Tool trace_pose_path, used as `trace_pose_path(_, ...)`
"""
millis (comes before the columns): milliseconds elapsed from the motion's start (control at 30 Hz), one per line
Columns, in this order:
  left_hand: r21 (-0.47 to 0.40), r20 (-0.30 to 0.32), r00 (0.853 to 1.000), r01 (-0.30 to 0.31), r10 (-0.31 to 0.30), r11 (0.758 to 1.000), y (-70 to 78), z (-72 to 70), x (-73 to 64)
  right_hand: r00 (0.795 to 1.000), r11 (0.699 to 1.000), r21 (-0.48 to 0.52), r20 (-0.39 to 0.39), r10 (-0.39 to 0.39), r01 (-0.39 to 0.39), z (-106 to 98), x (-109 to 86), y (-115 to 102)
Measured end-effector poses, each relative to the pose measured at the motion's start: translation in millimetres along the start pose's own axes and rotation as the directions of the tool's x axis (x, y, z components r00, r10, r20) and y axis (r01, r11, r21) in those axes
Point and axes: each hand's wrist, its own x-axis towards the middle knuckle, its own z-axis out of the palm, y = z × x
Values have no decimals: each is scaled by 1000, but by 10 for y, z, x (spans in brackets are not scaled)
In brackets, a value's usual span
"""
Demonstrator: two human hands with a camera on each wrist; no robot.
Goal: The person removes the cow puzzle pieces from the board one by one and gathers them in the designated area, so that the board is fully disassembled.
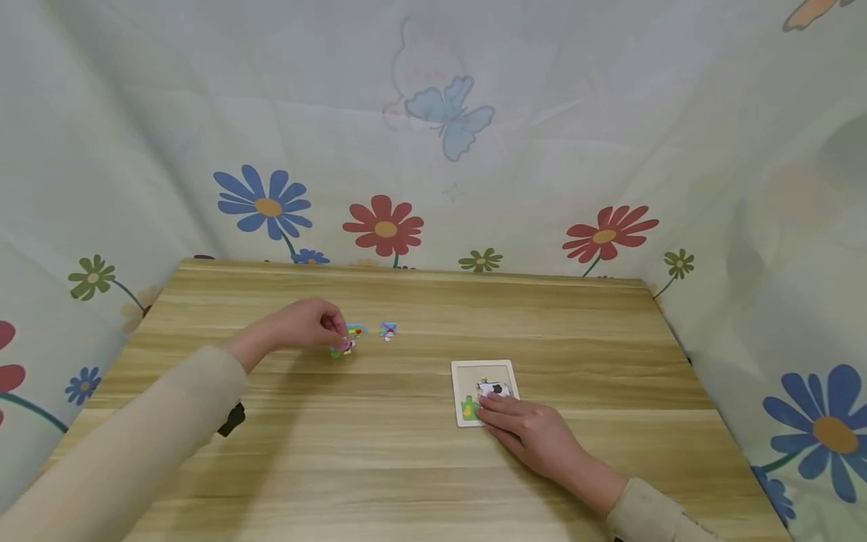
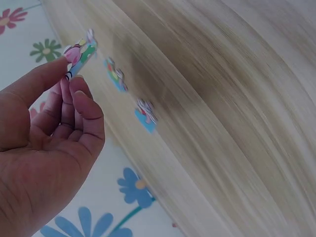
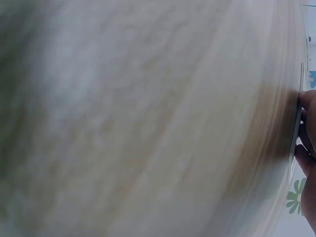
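Okay so my left hand pinches a puzzle piece at ten o'clock from the white-framed tray (two loose pieces nearby); my right hand rests on its five-o'clock side, fingers straight.

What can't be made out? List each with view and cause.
Head: lower right corner of the tray, covered by the right hand.
Left wrist: fine prints on two loose pieces, blurred.
Right wrist: tray's face, seen edge-on; part of the right hand, beyond the picture's edge.
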Motion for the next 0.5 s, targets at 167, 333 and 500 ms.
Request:
trace_pose_path(167,-19,31,999,21,-21,1000,-185,-69,-99,1000,1000,-6,6,5,-5,1,2,0)
trace_pose_path(333,-13,42,998,51,-51,999,-314,-88,-162,1000,1000,-10,6,8,-8,1,-1,4)
trace_pose_path(500,6,28,998,50,-50,999,-387,-55,-180,1000,1000,-8,5,8,-8,5,-1,6)
